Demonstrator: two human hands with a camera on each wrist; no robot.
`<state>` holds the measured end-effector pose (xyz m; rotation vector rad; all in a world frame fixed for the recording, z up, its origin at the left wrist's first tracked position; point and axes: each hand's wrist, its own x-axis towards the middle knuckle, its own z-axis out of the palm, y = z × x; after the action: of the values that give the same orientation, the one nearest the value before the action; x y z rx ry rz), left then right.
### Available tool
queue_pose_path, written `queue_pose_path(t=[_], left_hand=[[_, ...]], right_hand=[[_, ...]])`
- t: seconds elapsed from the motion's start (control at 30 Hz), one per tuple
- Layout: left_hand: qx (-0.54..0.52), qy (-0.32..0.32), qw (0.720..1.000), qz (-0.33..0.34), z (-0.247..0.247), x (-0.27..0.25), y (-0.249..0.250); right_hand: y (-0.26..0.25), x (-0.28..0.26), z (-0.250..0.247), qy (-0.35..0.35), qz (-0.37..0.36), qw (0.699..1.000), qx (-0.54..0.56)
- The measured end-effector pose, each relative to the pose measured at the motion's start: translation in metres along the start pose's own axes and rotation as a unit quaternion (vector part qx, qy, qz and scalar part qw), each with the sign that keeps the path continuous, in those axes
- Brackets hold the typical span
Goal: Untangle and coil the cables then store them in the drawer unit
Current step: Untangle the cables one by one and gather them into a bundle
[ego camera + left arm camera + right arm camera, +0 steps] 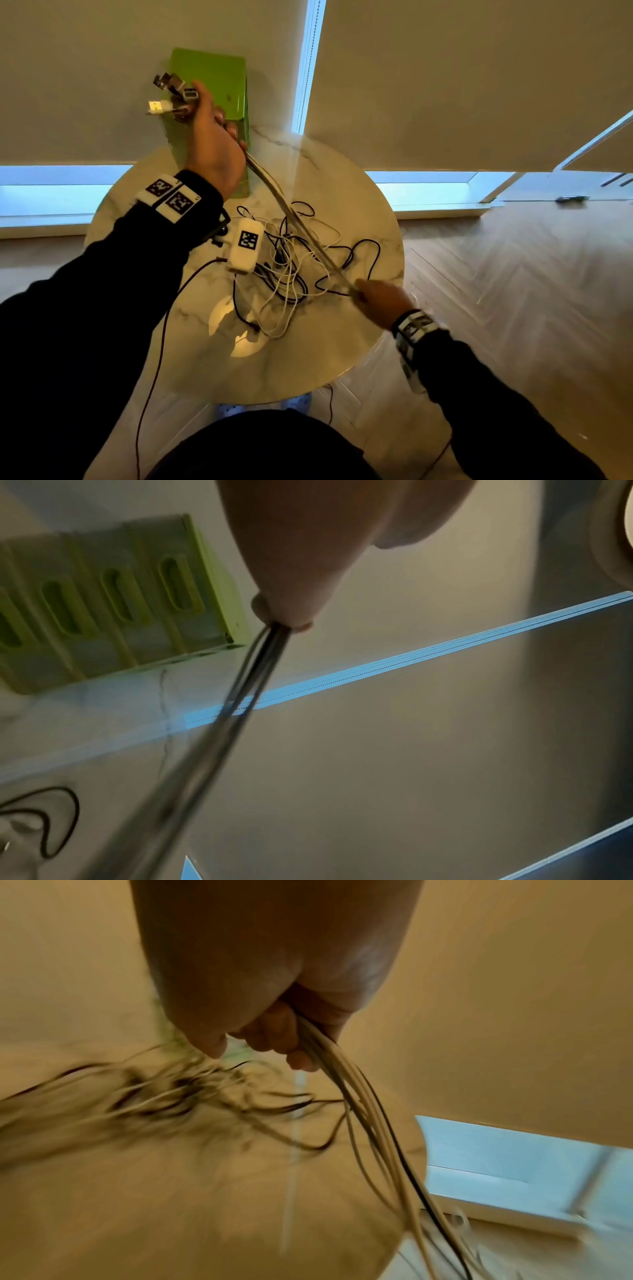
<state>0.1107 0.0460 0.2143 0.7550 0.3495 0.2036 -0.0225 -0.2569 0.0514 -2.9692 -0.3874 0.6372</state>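
We grip a bundle of cables [301, 226] in both hands, pulled taut above the table [342, 342]. Left hand [209, 137] is raised in front of the green drawer unit [219, 78], fingers curled round the bundle, plugs [168, 96] sticking out past the fist. Right hand [380, 298] is low at the table's right edge, fingers curled round the bundle's other end. Below the bundle, a tangle [291, 274] of black and white cables lies mid-table. Drawer unit stands at the table's far edge, drawers look closed.
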Motion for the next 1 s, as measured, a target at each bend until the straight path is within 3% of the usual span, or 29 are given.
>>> queue_pose_path(t=[0.1, 0.17, 0.23, 0.33, 0.47, 0.6, 0.7, 0.87, 1.0], left_hand=[[0.014, 0.051, 0.998, -0.017, 0.005, 0.008, -0.023], [0.048, 0.030, 0.997, -0.049, 0.001, 0.010, -0.042], [0.084, -0.010, 0.992, -0.093, -0.005, 0.011, -0.056], [0.124, -0.095, 0.974, -0.163, -0.018, 0.012, -0.064], [0.152, -0.157, 0.951, -0.217, -0.032, 0.010, -0.067], [0.138, -0.143, 0.950, -0.240, -0.041, 0.003, -0.079], [0.153, -0.131, 0.948, -0.247, -0.044, -0.002, -0.095], [0.177, -0.104, 0.945, -0.254, -0.051, -0.009, -0.116], [0.193, -0.084, 0.947, -0.241, -0.061, -0.011, -0.121]], right_hand=[[-0.047, -0.006, 0.032, -0.126, -0.108, 0.983, -0.074], [-0.069, -0.009, 0.045, -0.188, -0.136, 0.968, -0.098], [-0.070, -0.007, 0.053, -0.254, -0.128, 0.957, -0.065], [-0.051, 0.000, 0.046, -0.331, -0.073, 0.938, 0.069], [-0.022, 0.021, 0.001, -0.271, -0.052, 0.946, 0.172], [0.007, 0.072, -0.043, -0.150, 0.000, 0.953, 0.265], [0.019, 0.128, -0.050, -0.062, 0.010, 0.973, 0.224], [0.020, 0.214, -0.030, -0.093, -0.020, 0.988, 0.118], [0.012, 0.251, -0.014, -0.069, -0.048, 0.996, 0.015]])
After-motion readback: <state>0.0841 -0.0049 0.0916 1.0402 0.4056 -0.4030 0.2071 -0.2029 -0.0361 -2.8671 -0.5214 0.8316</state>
